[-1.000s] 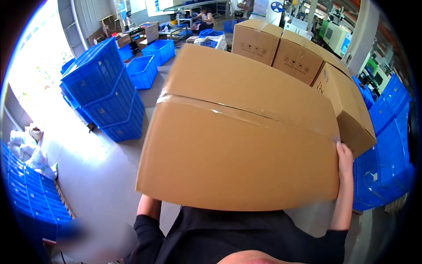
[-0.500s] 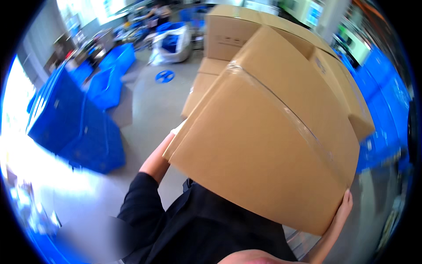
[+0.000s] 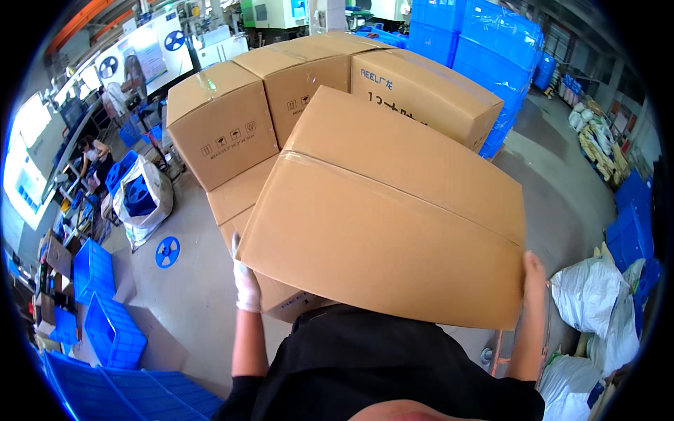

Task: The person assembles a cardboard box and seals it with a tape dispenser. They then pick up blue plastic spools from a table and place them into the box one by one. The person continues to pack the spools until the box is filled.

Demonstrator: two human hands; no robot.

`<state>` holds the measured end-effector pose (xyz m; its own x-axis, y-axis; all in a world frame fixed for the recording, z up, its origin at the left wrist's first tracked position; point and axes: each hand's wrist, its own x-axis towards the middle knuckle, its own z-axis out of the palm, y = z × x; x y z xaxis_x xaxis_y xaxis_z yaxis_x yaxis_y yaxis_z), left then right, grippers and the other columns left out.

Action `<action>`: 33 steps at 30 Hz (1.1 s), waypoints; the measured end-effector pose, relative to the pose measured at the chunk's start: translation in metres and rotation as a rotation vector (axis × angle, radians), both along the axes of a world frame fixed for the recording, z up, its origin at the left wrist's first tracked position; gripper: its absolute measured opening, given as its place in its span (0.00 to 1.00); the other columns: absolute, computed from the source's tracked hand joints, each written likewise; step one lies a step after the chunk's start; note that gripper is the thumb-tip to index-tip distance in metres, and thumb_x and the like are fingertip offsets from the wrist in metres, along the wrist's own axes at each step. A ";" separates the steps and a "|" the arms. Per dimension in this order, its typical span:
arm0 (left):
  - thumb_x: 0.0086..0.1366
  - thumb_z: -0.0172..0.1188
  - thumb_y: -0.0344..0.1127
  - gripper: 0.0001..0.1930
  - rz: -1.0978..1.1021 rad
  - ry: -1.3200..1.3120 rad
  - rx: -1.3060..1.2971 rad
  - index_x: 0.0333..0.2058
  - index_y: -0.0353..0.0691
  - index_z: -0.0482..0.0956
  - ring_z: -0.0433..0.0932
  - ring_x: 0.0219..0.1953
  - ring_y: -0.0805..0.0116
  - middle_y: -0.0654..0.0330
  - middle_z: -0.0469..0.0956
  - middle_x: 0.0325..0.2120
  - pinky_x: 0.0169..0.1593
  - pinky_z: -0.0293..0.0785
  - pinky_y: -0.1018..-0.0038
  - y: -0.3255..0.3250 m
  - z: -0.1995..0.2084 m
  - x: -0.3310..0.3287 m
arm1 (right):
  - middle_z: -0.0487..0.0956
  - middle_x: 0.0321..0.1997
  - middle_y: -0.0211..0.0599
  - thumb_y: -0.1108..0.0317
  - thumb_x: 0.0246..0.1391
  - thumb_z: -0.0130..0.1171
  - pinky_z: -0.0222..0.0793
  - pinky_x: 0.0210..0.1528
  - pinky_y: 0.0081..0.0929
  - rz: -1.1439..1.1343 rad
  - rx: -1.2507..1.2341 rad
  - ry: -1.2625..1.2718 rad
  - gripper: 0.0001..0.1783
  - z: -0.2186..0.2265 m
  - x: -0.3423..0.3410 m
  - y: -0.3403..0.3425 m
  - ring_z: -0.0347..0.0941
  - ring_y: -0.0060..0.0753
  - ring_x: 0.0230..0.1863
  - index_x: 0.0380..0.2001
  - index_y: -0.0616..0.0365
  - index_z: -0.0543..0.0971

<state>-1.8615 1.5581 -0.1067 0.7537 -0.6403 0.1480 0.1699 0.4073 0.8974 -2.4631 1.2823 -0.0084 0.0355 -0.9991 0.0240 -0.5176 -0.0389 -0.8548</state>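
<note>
A large closed cardboard box (image 3: pixel 386 231) with a strip of clear tape across its top is held in front of my black-clothed body. My left hand (image 3: pixel 246 282), in a white glove, grips its left edge, with some fingers hidden behind the cardboard. On the opposite side my bare right hand (image 3: pixel 533 277) presses against the right edge. Just beyond it stand more cardboard boxes: one at the left (image 3: pixel 223 137), one in the middle (image 3: pixel 309 81) and a printed one at the right (image 3: pixel 428 95). A lower cardboard box (image 3: pixel 242 189) shows partly beneath the held one.
Blue crates (image 3: pixel 116 330) stand at the left, near a white sack (image 3: pixel 149 200) of blue parts and a blue reel (image 3: pixel 167 252) on the floor. Tall wrapped blue bins (image 3: pixel 495 52) rise behind the boxes. White sacks (image 3: pixel 590 295) lie at the right. Another person (image 3: pixel 95 156) sits far left.
My view has swung to the right, so the crates and sack appear farther left. The held box looks more level. My gloved left hand, mostly hidden before, now shows at its left edge.
</note>
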 end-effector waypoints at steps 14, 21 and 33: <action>0.71 0.37 0.50 0.30 0.442 -0.124 0.024 0.63 0.35 0.56 0.56 0.65 0.56 0.50 0.56 0.63 0.67 0.53 0.64 -0.130 -0.051 0.016 | 0.74 0.55 0.39 0.35 0.62 0.39 0.69 0.53 0.35 0.035 0.311 -1.109 0.37 -0.024 0.027 0.053 0.70 0.37 0.54 0.58 0.55 0.70; 0.70 0.28 0.58 0.31 0.424 -0.291 0.956 0.67 0.52 0.54 0.46 0.68 0.40 0.53 0.49 0.69 0.68 0.42 0.49 -0.215 -0.005 0.116 | 0.68 0.61 0.36 0.35 0.62 0.39 0.68 0.56 0.38 0.194 0.373 -1.043 0.38 0.063 0.166 0.096 0.68 0.39 0.59 0.62 0.53 0.63; 0.72 0.30 0.56 0.36 0.320 -0.879 0.108 0.69 0.37 0.42 0.40 0.72 0.51 0.49 0.42 0.70 0.71 0.33 0.63 -0.204 -0.133 0.078 | 0.39 0.76 0.41 0.45 0.66 0.40 0.29 0.73 0.41 0.277 -0.342 -0.672 0.42 -0.017 0.308 0.066 0.33 0.43 0.75 0.71 0.56 0.39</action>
